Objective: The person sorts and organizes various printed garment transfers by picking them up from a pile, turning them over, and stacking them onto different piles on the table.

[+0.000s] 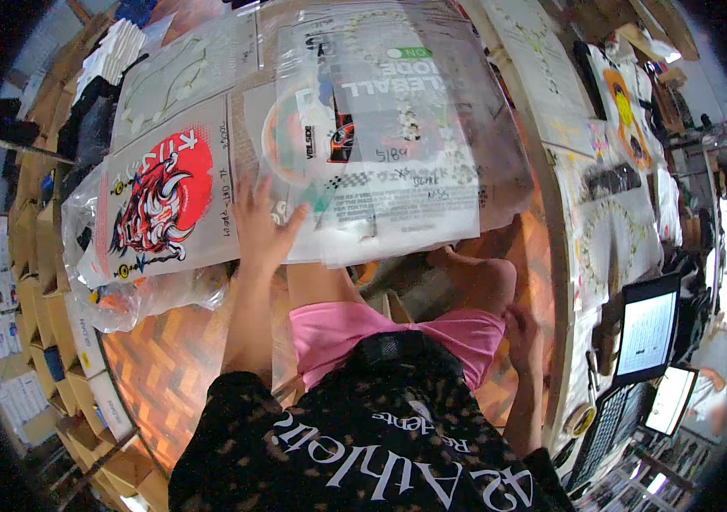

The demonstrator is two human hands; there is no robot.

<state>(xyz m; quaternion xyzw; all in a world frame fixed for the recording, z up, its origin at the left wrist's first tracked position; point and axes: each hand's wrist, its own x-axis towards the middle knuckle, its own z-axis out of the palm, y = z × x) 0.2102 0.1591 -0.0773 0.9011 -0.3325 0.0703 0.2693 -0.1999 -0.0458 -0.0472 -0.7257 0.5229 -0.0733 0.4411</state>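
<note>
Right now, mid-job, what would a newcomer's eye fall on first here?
Probably the clear sheet with a red circle and horned mask, at the near left of the layered sheets on the work surface. Just right of that design, the left hand is spread over the sheets' near edge. Next might come the bright pink shorts at lower centre, with the right hand low beside them.

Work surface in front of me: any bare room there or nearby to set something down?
Wooden floor shows bare between the cardboard boxes and your left forearm, below the clear plastic. In front, it's crowded: overlapping printed sheets, your left hand over their near edge.
</note>
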